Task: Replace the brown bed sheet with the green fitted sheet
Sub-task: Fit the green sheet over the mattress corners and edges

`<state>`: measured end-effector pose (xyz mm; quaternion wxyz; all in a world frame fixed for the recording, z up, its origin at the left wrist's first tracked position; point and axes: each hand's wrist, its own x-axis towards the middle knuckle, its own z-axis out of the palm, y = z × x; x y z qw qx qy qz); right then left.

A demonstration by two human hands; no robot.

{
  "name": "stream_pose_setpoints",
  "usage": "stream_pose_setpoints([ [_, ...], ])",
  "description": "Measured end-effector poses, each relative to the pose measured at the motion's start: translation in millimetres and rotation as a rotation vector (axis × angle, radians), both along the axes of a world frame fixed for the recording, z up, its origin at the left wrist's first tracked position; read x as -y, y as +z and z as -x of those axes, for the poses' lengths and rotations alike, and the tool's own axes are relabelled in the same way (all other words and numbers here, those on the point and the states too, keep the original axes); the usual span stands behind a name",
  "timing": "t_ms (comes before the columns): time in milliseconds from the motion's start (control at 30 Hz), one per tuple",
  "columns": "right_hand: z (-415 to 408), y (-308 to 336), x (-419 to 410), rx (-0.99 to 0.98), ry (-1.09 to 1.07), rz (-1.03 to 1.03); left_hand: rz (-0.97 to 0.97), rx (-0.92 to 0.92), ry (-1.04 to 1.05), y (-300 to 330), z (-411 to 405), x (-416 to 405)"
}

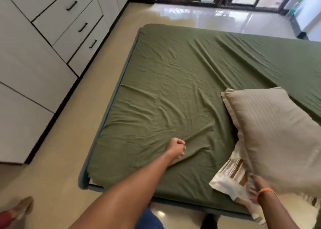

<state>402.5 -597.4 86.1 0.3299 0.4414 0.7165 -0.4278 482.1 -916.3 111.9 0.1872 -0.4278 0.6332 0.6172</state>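
**Smoothing the green sheet at the near corner**

Nearest the camera, the right hand is seen at the bed's near edge, its fingers laid against a patterned pillow that sits under a larger beige pillow; whether the fingers are curled round the fabric cannot be told, since the hand is blurred and partly hidden. Just beyond, the left hand is closed into a fist on the green sheet, and a fold of cloth appears to be pinched in it, with creases fanning out from the knuckles.

The green sheet is already spread over the whole mattress. At the near left corner a pale sliver of mattress is left uncovered, so that corner is judged not fully tucked. No brown sheet is in view.

The step is judged best done by drawing the gathered cloth towards the near left corner and down over it, with the pillows kept off the area being pulled. Further out, diagonal ridges near the far side are best flattened afterwards. To the left, a white cabinet stands across a strip of floor.
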Motion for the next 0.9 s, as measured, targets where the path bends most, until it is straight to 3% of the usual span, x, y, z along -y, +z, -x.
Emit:
stream_pose_setpoints([
  [100,-48.3,20.1,81.0,-0.015,0.046,0.109,0.008,-0.036,-0.062,11.4,-33.4,62.2],
  [267,-114.0,49.2,209.7,-0.112,0.207,0.201,0.200,0.035,-0.046,18.7,-91.9,144.9],
  [433,-170.7,56.4,278.0,-0.203,0.317,0.265,0.193,0.018,-0.035,27.4,-140.0,181.6],
  [667,-235.2,47.1,316.0,-0.287,0.125,0.298,0.212,-0.034,-0.115,48.5,-190.1,212.4],
  [900,-284.4,46.2,349.0,-0.357,0.030,0.144,0.365,-0.082,-0.339,48.8,-210.5,256.0],
])
